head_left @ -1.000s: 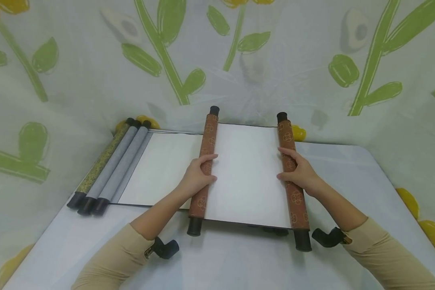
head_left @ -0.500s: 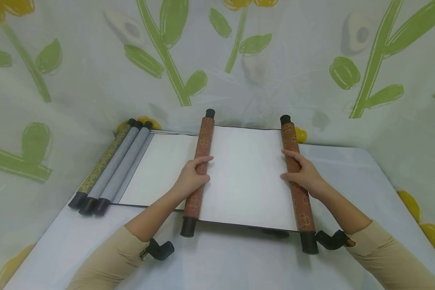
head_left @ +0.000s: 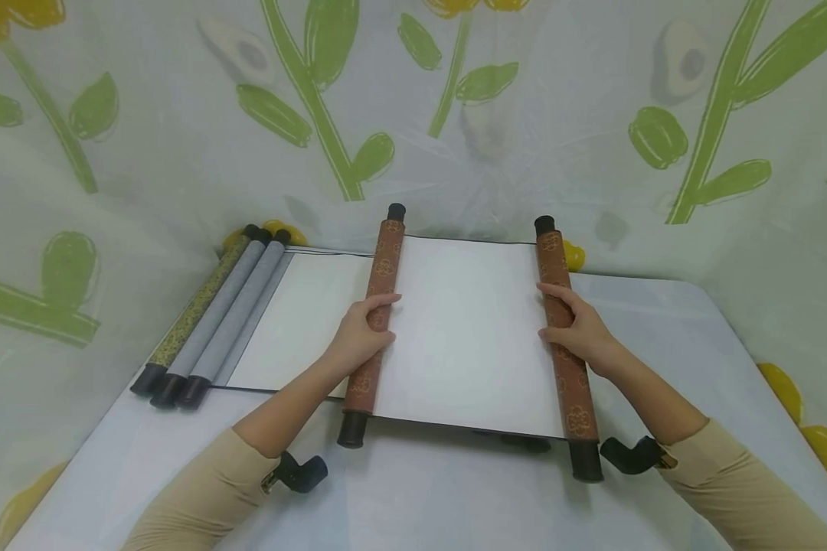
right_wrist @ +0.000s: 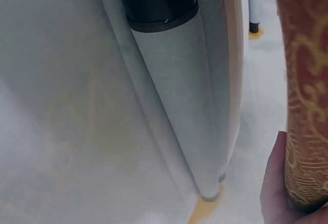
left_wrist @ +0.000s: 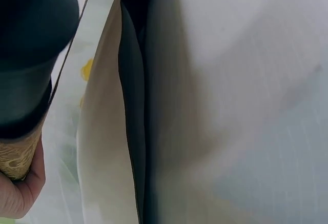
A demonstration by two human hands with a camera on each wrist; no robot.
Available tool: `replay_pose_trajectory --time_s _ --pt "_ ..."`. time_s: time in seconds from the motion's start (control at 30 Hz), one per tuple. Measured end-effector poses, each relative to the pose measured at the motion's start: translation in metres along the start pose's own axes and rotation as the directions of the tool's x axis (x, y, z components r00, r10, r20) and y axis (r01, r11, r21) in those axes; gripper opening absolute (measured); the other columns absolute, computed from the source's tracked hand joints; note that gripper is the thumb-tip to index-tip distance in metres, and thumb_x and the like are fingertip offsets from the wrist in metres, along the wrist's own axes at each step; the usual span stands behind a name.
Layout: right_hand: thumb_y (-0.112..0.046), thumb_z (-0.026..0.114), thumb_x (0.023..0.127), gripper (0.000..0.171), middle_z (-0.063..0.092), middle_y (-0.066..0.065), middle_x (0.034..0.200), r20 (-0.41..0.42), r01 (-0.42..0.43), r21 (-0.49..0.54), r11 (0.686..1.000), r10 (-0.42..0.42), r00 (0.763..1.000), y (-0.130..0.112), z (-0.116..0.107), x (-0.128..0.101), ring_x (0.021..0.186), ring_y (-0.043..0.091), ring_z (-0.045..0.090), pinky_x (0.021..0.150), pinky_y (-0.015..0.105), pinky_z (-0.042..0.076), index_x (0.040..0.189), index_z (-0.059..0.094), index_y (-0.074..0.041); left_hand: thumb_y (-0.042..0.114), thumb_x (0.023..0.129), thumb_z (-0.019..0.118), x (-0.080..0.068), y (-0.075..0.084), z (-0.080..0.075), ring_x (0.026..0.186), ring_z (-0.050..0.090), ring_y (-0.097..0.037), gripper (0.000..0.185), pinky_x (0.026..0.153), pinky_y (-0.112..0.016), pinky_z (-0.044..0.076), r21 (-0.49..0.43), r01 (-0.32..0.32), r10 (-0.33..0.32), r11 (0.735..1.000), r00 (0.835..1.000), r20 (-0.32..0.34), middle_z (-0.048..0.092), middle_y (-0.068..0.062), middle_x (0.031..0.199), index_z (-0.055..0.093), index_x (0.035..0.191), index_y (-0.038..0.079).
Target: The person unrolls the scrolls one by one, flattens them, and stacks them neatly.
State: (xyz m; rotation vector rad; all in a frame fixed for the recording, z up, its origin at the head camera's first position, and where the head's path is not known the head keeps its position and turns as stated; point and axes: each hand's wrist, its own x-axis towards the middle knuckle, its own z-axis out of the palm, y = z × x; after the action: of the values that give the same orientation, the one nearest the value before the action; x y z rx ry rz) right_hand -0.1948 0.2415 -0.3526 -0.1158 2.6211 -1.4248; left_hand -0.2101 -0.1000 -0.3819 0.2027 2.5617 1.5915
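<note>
A partly unrolled scroll (head_left: 469, 337) with a blank white sheet spans the space between my hands. My left hand (head_left: 361, 329) grips its left roller (head_left: 384, 264), which is reddish brown with gold flower patterns. The matching right roller (head_left: 554, 260) is held by my right hand (head_left: 582, 329), thumb and index finger on its inner side. Both rollers have black end caps; the left one's cap (left_wrist: 33, 55) looms large in the left wrist view. Beneath the raised sheet, the right wrist view shows a grey roller (right_wrist: 177, 80) with a black cap. My palms are hidden.
Another white scroll sheet (head_left: 296, 321) lies on the white table (head_left: 661, 337), running under the held one. At its left end are two grey rollers (head_left: 241, 306) and a yellow-green patterned roller (head_left: 200, 306), side by side. A flower-printed curtain (head_left: 558, 153) rises behind the table.
My hands have moved apart, the left roller going left and the right roller slightly right. A wider stretch of white sheet shows between them. The scrolls at the left have stayed put.
</note>
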Motion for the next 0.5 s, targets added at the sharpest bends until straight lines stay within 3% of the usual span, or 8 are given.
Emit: replay_pose_trajectory --time_s 0.23,0.3,0.37,0.5 --pt "0.0 0.049 0.084 0.071 0.011 0.024 0.155 0.008 -0.017 -0.027 0.999 0.017 1.0 0.003 -0.006 -0.001 0.126 0.038 0.027 0.085 0.042 0.039 0.15 0.025 -0.011 -0.003 0.081 0.049 0.0 -0.007 -0.009 0.129 0.035 -0.026 0.055 0.084 -0.037 0.042 -0.02 -0.032 0.031 0.999 0.999 -0.005 0.037 -0.009 0.147 0.057 0.131 0.018" --pt "0.0 0.05 0.085 0.071 0.011 0.025 0.155 0.003 -0.02 -0.024 1.0 0.02 1.0 0.003 -0.007 -0.001 0.127 0.039 0.027 0.087 0.044 0.039 0.15 0.025 -0.011 -0.003 0.081 0.049 0.0 -0.008 -0.01 0.129 0.035 -0.026 0.055 0.088 -0.04 0.042 -0.019 -0.031 0.031 0.999 0.999 -0.008 0.038 -0.009 0.147 0.056 0.131 0.017" --pt "-0.003 0.055 0.086 0.071 0.012 0.024 0.155 -0.005 -0.019 -0.023 1.0 0.019 1.0 0.003 -0.007 -0.001 0.132 0.04 0.025 0.094 0.049 0.038 0.15 0.026 -0.011 -0.001 0.082 0.054 0.0 -0.008 -0.011 0.134 0.032 -0.027 0.053 0.101 -0.044 0.035 -0.01 -0.031 0.031 0.999 0.999 -0.013 0.039 -0.01 0.146 0.056 0.131 0.017" --pt "-0.01 0.068 0.084 0.078 0.012 0.023 0.155 -0.011 -0.024 -0.01 1.0 0.024 1.0 0.002 -0.008 -0.002 0.138 0.044 0.019 0.103 0.059 0.03 0.149 0.026 -0.011 0.005 0.079 0.068 -0.001 -0.007 -0.012 0.139 0.026 -0.033 0.055 0.109 -0.056 0.024 0.017 -0.033 0.033 0.999 0.999 -0.015 0.039 -0.012 0.145 0.056 0.132 0.016"
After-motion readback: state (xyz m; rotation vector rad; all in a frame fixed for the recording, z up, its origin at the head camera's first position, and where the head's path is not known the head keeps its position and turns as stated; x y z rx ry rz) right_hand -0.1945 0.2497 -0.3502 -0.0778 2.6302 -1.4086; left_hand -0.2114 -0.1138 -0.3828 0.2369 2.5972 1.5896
